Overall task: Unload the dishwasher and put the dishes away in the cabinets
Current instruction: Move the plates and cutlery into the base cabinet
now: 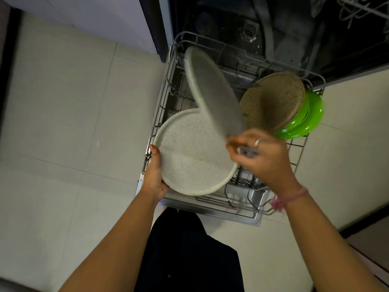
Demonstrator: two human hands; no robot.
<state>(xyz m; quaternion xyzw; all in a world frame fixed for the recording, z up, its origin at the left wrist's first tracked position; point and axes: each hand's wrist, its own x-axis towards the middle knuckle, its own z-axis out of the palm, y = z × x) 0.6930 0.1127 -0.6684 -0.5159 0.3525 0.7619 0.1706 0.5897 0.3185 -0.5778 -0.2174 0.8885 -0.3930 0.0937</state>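
My left hand grips the left rim of a white speckled plate, held nearly flat above the pulled-out lower dishwasher rack. My right hand pinches the near edge of a second pale plate, which is tilted steeply on edge and blurred, its far rim reaching toward the rack's back left corner. Two brown speckled plates stand on edge in the rack's right side, with green plates leaning behind them.
The open dishwasher tub is dark behind the rack, and an upper wire rack shows at top right. Pale floor tiles spread to the left. A cutlery basket sits at the rack's front, under my right wrist.
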